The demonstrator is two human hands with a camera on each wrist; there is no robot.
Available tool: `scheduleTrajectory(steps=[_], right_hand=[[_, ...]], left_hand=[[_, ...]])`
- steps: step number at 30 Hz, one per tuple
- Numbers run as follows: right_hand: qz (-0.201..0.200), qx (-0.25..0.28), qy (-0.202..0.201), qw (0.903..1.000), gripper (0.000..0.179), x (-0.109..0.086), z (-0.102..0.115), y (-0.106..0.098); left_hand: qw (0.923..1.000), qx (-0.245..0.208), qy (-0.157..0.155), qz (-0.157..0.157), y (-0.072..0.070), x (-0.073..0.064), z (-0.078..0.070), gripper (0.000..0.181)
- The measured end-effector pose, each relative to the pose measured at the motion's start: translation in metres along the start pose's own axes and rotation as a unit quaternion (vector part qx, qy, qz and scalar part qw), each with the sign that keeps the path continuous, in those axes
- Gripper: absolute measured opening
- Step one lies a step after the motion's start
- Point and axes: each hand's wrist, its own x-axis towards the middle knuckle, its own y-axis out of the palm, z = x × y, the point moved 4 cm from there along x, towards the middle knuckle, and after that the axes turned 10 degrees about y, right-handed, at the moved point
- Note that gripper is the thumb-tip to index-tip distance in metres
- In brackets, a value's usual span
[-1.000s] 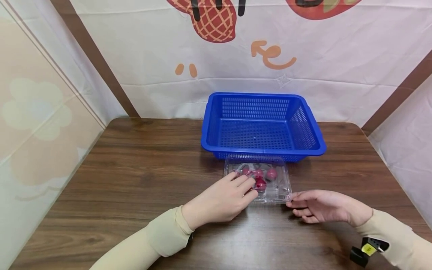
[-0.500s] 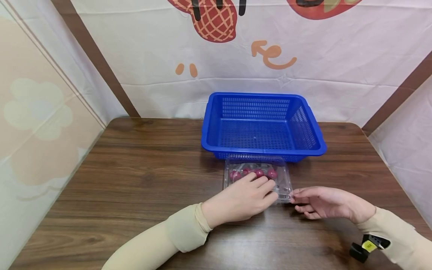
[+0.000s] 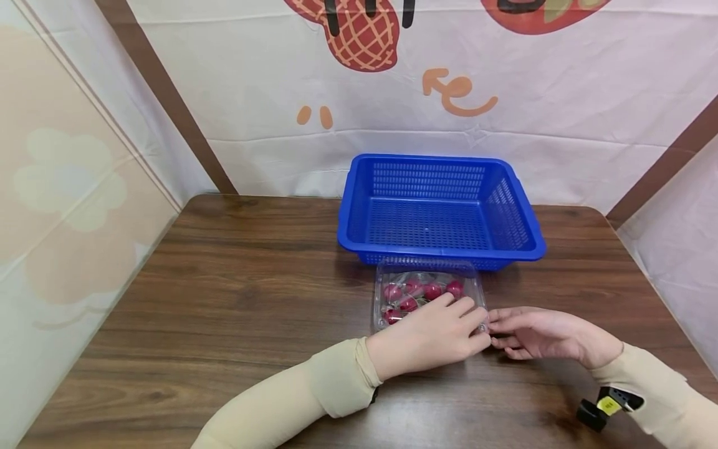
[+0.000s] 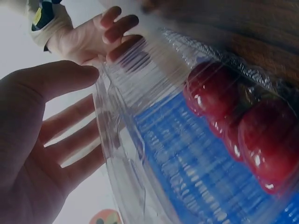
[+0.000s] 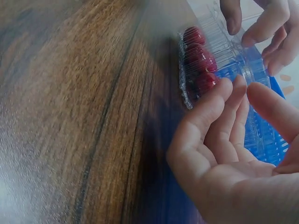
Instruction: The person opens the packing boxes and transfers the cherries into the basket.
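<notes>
A clear plastic clamshell box lies in front of the blue basket, its lid down over several red cherries. Over the box's front right part reaches my left hand, hiding some of the cherries. Its thumb touches the box's rim in the left wrist view, the other fingers stretched beyond that edge. At the front right corner, my right hand pinches the rim between thumb and fingertips. The right wrist view shows these fingertips close together at the box's edge, beside the left hand.
The blue plastic basket, with mesh walls and floor, stands directly behind the box. Everything rests on a brown wooden table. A white printed cloth hangs along the table's back edge, and more cloth hangs at the sides.
My left hand has slid rightward across the box's front, from its left part to near the right corner, uncovering cherries on the left. The right hand stays at that corner.
</notes>
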Motion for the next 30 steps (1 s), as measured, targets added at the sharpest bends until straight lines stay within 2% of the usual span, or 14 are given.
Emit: scheduleTrajectory(steps=[11,17,24,30], right_hand=[[0.037,0.005,-0.026,0.9990,0.030,0.005,-0.003,-0.002],[0.043,-0.004,-0.037,0.9984,0.030,0.005,-0.004,-0.003],[0.051,-0.016,-0.043,0.9976,0.031,0.008,-0.003,-0.003],[0.041,-0.032,-0.039,0.9979,0.030,0.008,-0.001,-0.004]], left_hand=[[0.9987,0.034,-0.012,0.034,0.007,0.018,-0.007,0.025],[0.9974,0.049,-0.028,0.045,0.009,0.022,-0.007,0.025],[0.9934,0.056,-0.076,0.066,0.010,0.024,-0.006,0.032],[0.9937,0.051,-0.072,0.069,0.009,0.025,-0.007,0.030]])
